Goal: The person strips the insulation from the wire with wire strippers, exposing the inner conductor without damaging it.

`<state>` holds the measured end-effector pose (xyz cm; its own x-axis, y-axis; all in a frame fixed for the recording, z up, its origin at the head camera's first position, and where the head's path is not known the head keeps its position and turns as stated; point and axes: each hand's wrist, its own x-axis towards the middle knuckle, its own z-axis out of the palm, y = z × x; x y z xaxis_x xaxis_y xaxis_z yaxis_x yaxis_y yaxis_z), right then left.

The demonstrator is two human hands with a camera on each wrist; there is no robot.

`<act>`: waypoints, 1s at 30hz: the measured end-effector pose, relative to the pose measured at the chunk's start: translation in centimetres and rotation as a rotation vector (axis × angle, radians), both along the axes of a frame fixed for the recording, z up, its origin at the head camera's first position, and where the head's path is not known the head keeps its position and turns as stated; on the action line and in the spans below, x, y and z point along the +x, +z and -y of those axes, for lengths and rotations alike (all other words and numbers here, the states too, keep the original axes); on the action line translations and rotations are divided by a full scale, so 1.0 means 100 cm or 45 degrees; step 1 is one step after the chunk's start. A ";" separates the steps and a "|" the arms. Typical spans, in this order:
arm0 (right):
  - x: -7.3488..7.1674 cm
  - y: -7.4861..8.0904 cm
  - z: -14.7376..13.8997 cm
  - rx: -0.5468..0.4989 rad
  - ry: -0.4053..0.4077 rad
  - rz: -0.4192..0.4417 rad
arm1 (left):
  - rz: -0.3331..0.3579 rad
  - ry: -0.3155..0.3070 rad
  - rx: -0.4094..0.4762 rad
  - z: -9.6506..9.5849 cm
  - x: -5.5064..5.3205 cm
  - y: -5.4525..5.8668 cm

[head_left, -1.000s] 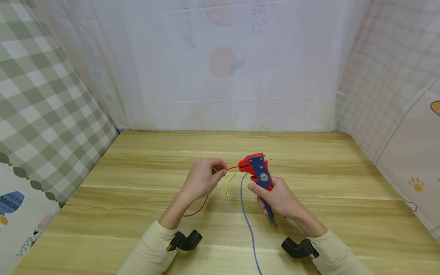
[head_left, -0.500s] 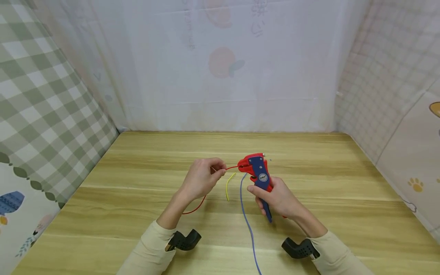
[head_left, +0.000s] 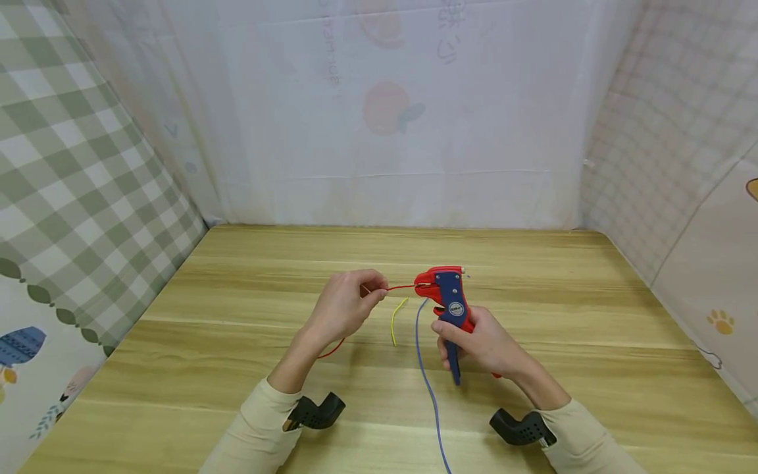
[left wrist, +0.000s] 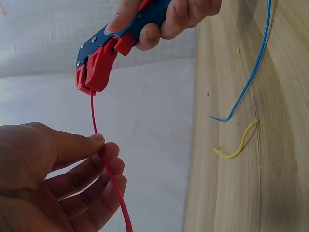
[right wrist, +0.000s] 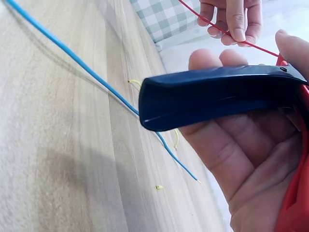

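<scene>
My left hand (head_left: 346,304) pinches a thin red wire (left wrist: 114,180) between thumb and forefinger. The wire's far end reaches into the red nose of a wire stripper (head_left: 453,293), and its tail droops behind the left wrist. My right hand (head_left: 487,339) grips the blue and red handles of that stripper above the table. In the right wrist view the blue handle (right wrist: 212,96) stands apart from the red one. How deep the wire end sits in the stripper's nose is hidden. Beneath lie a short yellow wire (head_left: 395,322) and a long blue wire (head_left: 428,382).
The wooden table (head_left: 249,263) has upright cloth at its back and sides. A tiny yellow scrap (right wrist: 159,187) lies near the blue wire's end, which shows a bare tip in the right wrist view. A small dark bit (left wrist: 208,94) is also on the table.
The stripper's handles have spread farther apart, and its nose has tilted slightly. My left hand has shifted a little left with the red wire, drawing its tail up.
</scene>
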<state>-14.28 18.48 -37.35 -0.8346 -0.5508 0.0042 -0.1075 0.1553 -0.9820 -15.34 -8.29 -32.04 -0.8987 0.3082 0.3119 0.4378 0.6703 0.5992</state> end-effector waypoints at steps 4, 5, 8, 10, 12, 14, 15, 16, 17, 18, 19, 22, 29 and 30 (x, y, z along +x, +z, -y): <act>0.000 -0.001 0.001 -0.018 0.014 -0.012 | -0.001 0.006 0.002 0.000 0.000 0.000; 0.000 -0.001 0.001 -0.019 0.016 -0.011 | -0.005 0.006 0.002 0.000 0.000 0.000; 0.000 -0.001 0.001 -0.021 0.015 -0.010 | -0.010 0.013 0.002 -0.001 0.001 0.001; 0.000 -0.001 0.001 -0.021 0.013 -0.005 | -0.017 0.016 -0.003 -0.002 0.001 0.001; 0.000 -0.001 0.001 -0.023 0.012 -0.001 | -0.020 0.016 -0.004 -0.002 0.002 0.001; 0.000 -0.001 0.001 -0.023 0.013 0.000 | -0.026 0.016 -0.009 -0.002 0.002 0.001; 0.000 -0.002 0.001 -0.023 0.013 0.001 | -0.029 0.017 -0.011 -0.002 0.002 0.001; 0.000 -0.002 0.001 -0.024 0.014 0.002 | -0.031 0.018 -0.012 -0.002 0.002 0.001; -0.001 -0.002 0.001 -0.024 0.015 0.002 | -0.033 0.018 -0.013 -0.002 0.002 0.001; -0.001 -0.001 0.000 -0.023 0.016 0.004 | -0.034 0.019 -0.015 -0.002 0.002 0.002; -0.001 -0.001 0.000 -0.023 0.016 0.006 | -0.034 0.019 -0.016 -0.002 0.002 0.002; -0.001 -0.001 0.000 -0.022 0.019 0.009 | -0.033 0.019 -0.014 -0.002 0.002 0.002; 0.000 -0.001 0.001 -0.011 0.026 0.000 | -0.051 0.004 -0.031 -0.001 0.001 0.000; 0.000 -0.001 0.001 -0.012 0.024 0.002 | -0.052 0.003 -0.033 -0.001 0.001 0.000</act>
<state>-14.28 18.33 -37.49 -0.8239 -0.5667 0.0079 -0.1085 0.1441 -0.9836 -15.27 -8.15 -32.04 -0.8861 0.3145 0.3404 0.4600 0.6867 0.5629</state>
